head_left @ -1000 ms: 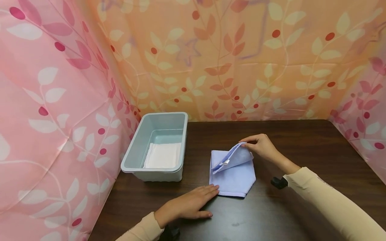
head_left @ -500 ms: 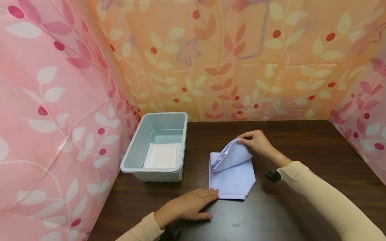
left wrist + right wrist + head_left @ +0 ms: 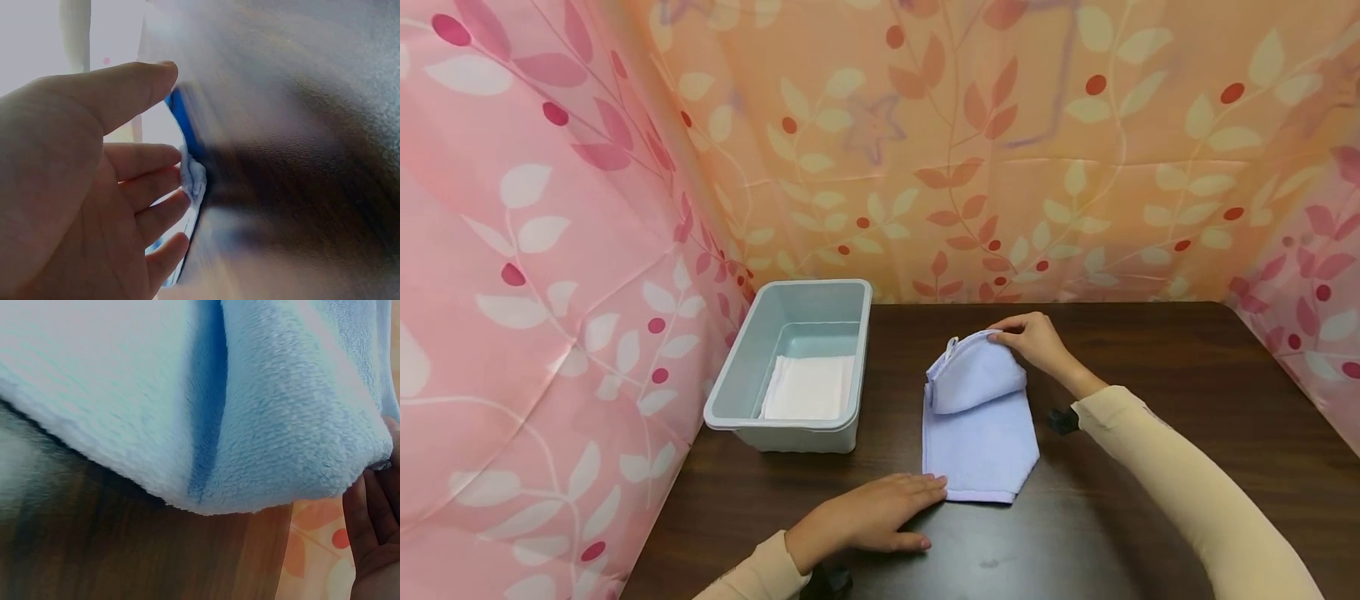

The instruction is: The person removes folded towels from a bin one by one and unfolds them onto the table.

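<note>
A light lavender-blue towel (image 3: 981,450) lies on the dark wooden table, its far part lifted and bent back in a curved flap. My right hand (image 3: 1032,337) pinches the flap's top edge between thumb and fingers; a small white tag shows at that edge. In the right wrist view the fuzzy towel (image 3: 300,419) fills most of the picture, with the right hand (image 3: 378,525) at its corner. My left hand (image 3: 880,510) rests flat, fingertips on the towel's near left corner. The left wrist view shows the left hand (image 3: 106,181) with fingers extended to the towel's edge.
A pale grey-blue plastic tub (image 3: 715,408) stands on the left of the table (image 3: 1120,533), with a folded white cloth (image 3: 808,388) inside. Floral curtains (image 3: 970,150) hang behind the table and at both sides.
My right hand has moved away from me and slightly left, drawing the pinched towel edge farther back, so more of the lower layer shows. The left hand has stayed at the near corner.
</note>
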The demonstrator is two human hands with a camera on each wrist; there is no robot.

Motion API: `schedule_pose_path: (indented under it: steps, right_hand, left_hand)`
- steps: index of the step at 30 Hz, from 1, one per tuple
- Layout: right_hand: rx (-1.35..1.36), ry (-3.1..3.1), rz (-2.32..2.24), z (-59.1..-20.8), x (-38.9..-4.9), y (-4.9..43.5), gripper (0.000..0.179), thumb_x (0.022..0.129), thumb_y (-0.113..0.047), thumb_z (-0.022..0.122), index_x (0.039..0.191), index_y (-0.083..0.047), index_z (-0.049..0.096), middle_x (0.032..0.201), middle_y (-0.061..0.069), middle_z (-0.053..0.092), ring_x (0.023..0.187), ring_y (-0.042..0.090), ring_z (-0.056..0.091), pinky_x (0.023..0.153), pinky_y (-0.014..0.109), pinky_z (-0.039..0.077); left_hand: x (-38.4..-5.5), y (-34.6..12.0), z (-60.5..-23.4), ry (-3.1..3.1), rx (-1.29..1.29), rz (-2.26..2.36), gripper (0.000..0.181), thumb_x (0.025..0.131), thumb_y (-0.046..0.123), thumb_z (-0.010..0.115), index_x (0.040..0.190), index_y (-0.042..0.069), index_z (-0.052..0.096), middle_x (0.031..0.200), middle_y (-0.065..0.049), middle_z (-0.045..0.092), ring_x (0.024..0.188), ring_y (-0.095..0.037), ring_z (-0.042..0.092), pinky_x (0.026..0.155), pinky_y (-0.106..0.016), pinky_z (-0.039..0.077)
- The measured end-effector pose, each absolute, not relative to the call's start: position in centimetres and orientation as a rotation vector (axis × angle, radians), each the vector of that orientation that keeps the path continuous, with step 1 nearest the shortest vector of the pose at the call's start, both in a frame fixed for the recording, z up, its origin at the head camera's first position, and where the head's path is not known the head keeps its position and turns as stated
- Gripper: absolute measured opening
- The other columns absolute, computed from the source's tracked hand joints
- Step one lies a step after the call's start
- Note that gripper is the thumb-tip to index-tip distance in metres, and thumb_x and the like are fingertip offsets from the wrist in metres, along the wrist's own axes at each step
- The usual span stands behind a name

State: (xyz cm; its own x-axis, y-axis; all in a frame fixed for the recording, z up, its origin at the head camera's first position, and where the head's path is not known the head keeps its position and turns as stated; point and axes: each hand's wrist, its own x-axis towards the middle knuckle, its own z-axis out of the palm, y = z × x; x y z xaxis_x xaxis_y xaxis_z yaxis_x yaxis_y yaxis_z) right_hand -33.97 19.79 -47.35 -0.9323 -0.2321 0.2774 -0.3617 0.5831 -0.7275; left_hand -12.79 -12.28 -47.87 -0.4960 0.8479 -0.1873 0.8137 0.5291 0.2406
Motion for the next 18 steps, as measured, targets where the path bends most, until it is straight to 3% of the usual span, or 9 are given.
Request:
schedule_pose_path:
  steps: [9, 15, 18]
  right_hand:
    - [0.383, -2.676, 1.240, -48.3, -36.4, 19.4, 0.024, 0.084, -0.029, 0.079, 0.102, -0.012, 0.080, 0.110, 0.013, 0.076, 0.102, 0.025, 0.068, 0.081, 0.031, 0.052]
    - [0.350, -2.746, 1.175, -48.6, -37.9, 19.4, 0.035, 0.089, -0.017, 0.074, 0.121, -0.002, 0.069, 0.121, 0.020, 0.070, 0.106, 0.035, 0.068, 0.089, 0.045, 0.058]
    - [0.383, -2.802, 1.084, -49.0, -37.9, 19.1, 0.042, 0.090, -0.014, 0.072, 0.128, 0.000, 0.064, 0.126, 0.022, 0.067, 0.116, 0.038, 0.064, 0.099, 0.052, 0.052]
  left_hand:
    - [-12.5, -12.4, -48.3, 2.495, 1.408, 0.173, 0.065, 0.099, 0.048, 0.054, 0.151, 0.012, 0.040, 0.161, -0.002, 0.037, 0.148, -0.015, 0.038, 0.119, -0.032, 0.037]
    - [-12.8, -12.4, -48.2, 2.489, 1.395, 0.183, 0.066, 0.099, 0.048, 0.053, 0.152, 0.013, 0.038, 0.162, -0.001, 0.034, 0.149, -0.015, 0.035, 0.119, -0.033, 0.036]
    - [-13.0, -12.4, -48.0, 2.485, 1.390, 0.184, 0.066, 0.099, 0.049, 0.053, 0.153, 0.013, 0.038, 0.162, -0.001, 0.034, 0.149, -0.014, 0.035, 0.119, -0.033, 0.036]
